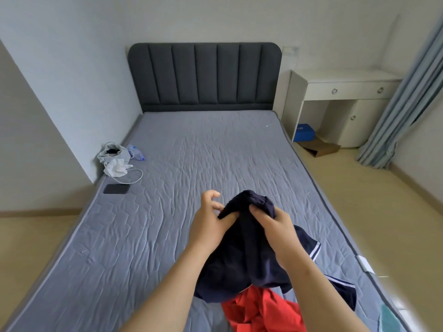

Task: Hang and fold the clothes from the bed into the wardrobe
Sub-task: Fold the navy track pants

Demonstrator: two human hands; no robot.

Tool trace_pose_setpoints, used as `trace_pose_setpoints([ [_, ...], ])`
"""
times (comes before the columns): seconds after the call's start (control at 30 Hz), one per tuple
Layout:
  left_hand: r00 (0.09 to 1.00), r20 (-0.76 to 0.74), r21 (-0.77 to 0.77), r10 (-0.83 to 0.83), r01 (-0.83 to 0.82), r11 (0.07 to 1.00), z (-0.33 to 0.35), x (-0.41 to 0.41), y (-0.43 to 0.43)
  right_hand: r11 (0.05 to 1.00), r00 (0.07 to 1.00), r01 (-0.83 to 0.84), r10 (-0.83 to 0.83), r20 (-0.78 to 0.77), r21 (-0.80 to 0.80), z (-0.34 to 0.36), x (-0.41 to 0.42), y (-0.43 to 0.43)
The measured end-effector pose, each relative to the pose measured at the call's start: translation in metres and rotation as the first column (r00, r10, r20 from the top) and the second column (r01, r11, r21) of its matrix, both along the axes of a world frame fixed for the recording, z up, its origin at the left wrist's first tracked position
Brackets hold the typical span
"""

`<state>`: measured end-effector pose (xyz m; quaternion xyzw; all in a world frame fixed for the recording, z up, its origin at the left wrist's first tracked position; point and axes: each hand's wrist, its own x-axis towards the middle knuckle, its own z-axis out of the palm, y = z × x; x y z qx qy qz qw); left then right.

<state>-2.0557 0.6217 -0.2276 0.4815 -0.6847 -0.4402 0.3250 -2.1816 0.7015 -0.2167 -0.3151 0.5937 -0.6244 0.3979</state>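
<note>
Holding: my left hand point(211, 226) and right hand point(275, 233) both have the navy garment point(239, 262), raised over the near part of the bed point(191, 144), a little right of its middle.
Left hand: from my remote seat I read it as pinching a fold at the garment's left edge between thumb and forefinger; the other fingers are loosely curled above.
Right hand: fingers curled down into the bunched top of the cloth, gripping it firmly.
Navy garment: crumpled at the top between my hands and hanging below them; white stripes show along a hem on the right.
Red garment point(261, 310): lying rumpled at the bed's near edge, its top under the hanging navy cloth.
Left edge of bed: a dark phone point(116, 188) lies flat, with a white cable point(135, 179) looping just behind it; farther back sit a white bag point(112, 153), a crumpled white tissue point(116, 167) and a plastic bottle point(135, 152).
Head of bed: a dark padded headboard point(203, 75) against the wall.
Right of bed: a white desk point(335, 79), a blue box point(304, 133) beneath it, and a pale blue curtain point(402, 97).
</note>
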Motion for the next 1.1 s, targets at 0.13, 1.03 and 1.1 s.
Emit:
trace_pose_setpoints([
  [0.13, 0.939, 0.129, 0.388, -0.319, 0.248, 0.888, -0.020, 0.017, 0.001, 0.993, 0.981, 0.120, -0.118, 0.153, -0.004, 0.000, -0.006, 0.003],
  [1.03, 0.194, -0.936, -0.218, -0.295, 0.342, 0.914, 0.283, 0.002, -0.041, 0.693, 0.840, -0.034, 0.410, 0.355, -0.720, 0.266, 0.021, -0.076],
  [1.1, 0.231, -0.893, -0.307, -0.386, 0.313, 0.899, 0.290, 0.007, -0.042, 0.645, 0.856, -0.061, 0.426, 0.292, -0.762, 0.275, 0.020, -0.075],
])
